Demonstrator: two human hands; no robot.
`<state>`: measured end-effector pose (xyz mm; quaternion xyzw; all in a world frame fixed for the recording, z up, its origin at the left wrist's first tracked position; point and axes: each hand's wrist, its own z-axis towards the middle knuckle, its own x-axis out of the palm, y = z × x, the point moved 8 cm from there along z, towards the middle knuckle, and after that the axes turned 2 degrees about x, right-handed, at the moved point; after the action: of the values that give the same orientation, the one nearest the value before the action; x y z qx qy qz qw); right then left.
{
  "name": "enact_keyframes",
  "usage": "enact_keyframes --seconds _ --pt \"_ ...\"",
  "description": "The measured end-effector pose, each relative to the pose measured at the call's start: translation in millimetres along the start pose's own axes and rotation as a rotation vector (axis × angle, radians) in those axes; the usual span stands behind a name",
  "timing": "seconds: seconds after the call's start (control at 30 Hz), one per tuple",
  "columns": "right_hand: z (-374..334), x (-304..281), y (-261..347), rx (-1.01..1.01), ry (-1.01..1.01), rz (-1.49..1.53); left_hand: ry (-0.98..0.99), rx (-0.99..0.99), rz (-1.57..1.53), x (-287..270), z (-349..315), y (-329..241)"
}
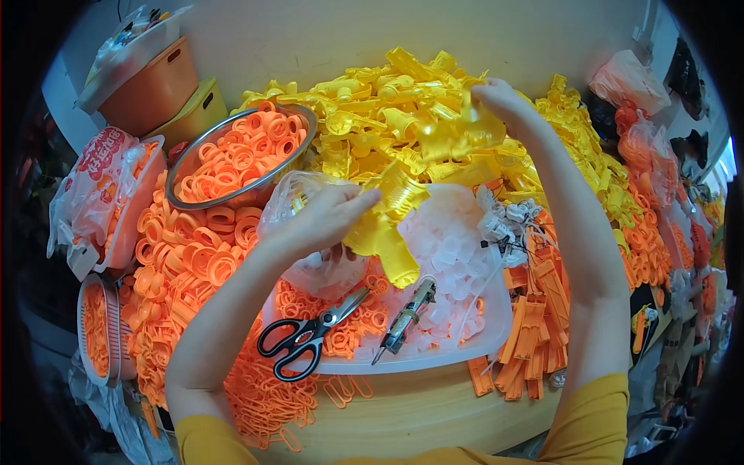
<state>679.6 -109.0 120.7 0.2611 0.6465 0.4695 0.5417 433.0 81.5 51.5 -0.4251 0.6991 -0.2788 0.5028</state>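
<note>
Gripping a ribbed yellow moulded-plastic piece (397,203) in my L hand (329,213), over the translucent white plastic tray (434,362); R hand (500,101) pinches a blurry yellow plastic piece (465,138) by the heaped yellow plastic parts (364,105). Poss. risk: loose pinch, one drops among lookalikes; or low wrist snags the black-handled scissors (319,329) or pointed metal cutter (407,318). Room's approx. a pale-wood tabletop (434,399) strip up front; L side's crammed w/ orange plastic rings (208,260).

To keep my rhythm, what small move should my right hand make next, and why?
Probably ease your right hand toward your left hand: the left holds a yellow part above the tray, while the right is over the yellow pile, a blurred yellow piece at its fingers.
</note>
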Motion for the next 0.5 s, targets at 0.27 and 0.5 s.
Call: enact_keyframes --seconds 0.27,0.5 --pt "-7 18 -24 0.121 0.377 -0.323 -0.173 0.365 0.664 17 17 -9" --pt "50 29 -98 -0.13 0.125 -1.016 -0.3 0.472 0.79 14 23 -18"
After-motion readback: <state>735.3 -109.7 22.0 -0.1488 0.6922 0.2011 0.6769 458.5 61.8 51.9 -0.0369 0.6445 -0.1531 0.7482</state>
